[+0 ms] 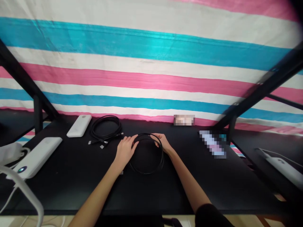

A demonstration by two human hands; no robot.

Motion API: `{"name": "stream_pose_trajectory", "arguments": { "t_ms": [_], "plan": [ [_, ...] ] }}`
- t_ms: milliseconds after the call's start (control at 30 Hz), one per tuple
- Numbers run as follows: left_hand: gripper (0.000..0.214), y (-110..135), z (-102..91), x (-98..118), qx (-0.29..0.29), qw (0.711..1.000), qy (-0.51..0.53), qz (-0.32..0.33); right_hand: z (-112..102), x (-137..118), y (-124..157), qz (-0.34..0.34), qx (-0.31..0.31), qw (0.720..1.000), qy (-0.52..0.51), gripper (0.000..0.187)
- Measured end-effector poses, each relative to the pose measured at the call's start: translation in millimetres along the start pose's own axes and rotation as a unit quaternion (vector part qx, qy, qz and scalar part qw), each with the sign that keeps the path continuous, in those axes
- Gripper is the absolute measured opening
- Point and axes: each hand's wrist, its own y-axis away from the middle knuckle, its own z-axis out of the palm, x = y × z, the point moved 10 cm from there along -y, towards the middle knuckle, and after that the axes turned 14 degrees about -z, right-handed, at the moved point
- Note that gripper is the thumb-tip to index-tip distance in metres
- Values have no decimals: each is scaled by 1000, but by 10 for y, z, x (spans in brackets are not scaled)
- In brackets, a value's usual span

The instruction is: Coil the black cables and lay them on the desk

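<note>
A black cable loop (148, 171) lies coiled on the black table (71, 176) in front of me. My left hand (125, 148) pinches the loop's upper left side with closed fingers. My right hand (162, 142) grips the loop's upper right side, fingers curled round the cable. Both hands hold the same coil, roughly a hand's width apart. A second coiled black cable (105, 127) with loose connector ends lies to the left of my left hand, untouched.
Two white power banks rest on the left: one (79, 125) near the back, another (38, 156) closer to the edge with a lit indicator. Black frame bars (260, 86) slant at both sides. A striped cloth (151, 63) hangs behind. Another white device (284, 167) lies far right.
</note>
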Motion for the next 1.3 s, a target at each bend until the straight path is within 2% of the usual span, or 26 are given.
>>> {"name": "stream_pose_trajectory", "arguments": {
  "t_ms": [133, 267, 500, 767, 900, 1067, 1167, 1300],
  "plan": [
    [37, 28, 44, -13, -21, 998, 35, -38, 42, -40, 7, -10, -17, 1000, 14, 37],
    [33, 17, 36, -42, -22, 998, 46, -31, 50, -34, 15, -14, -14, 1000, 15, 37],
    [28, 18, -12, -66, 19, 999, 40, -20, 64, -35, 26, -31, -20, 999, 36, 38],
    [26, -8, -61, -107, 23, 998, 7, -54, 157, -114, 65, -65, -64, 984, 152, 42],
    [33, -26, -194, -162, 62, 994, 36, -79, 150, -115, 70, -50, -55, 984, 162, 45],
    [23, -31, -355, -291, 127, 981, 104, -105, 132, -162, 81, -49, -36, 983, 176, 41],
    [27, -47, -262, -329, 95, 985, 88, -118, 138, -206, 108, -53, -28, 980, 191, 40],
    [31, -27, -21, -277, -24, 986, 113, -116, 143, -224, 140, -52, -20, 981, 184, 40]
  ]
}}
